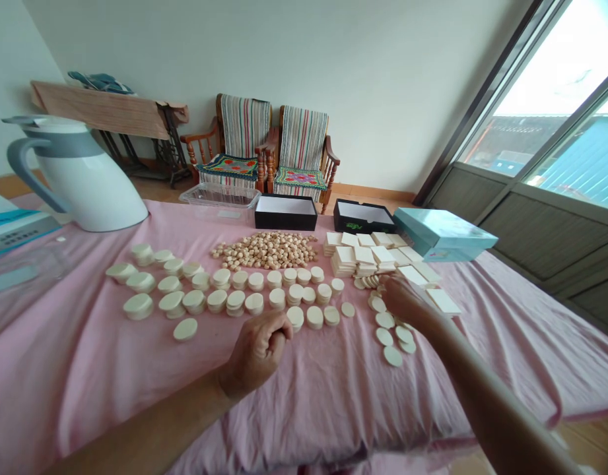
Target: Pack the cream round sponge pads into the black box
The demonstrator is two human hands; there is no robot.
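Observation:
My left hand (259, 349) is closed in a fist just in front of a row of round wooden discs; anything inside it is hidden. Next to its knuckles stands a short stack of discs (294, 318). Over to the right, my right hand (400, 295) reaches down with curled fingers at a fanned line of discs (367, 282). Its fingertips are partly covered, so what they grip does not show. Loose discs (393, 356) lie below that hand. Square wooden tiles (346, 257) are stacked just beyond it. More stacked discs (138, 306) spread to the left.
A heap of small wooden pieces (269, 251) lies mid-table on the pink cloth (333, 396). Behind it are a clear plastic tray (219, 196), two black boxes (285, 221) and a light blue box (445, 234). A white jug (86, 178) stands at left.

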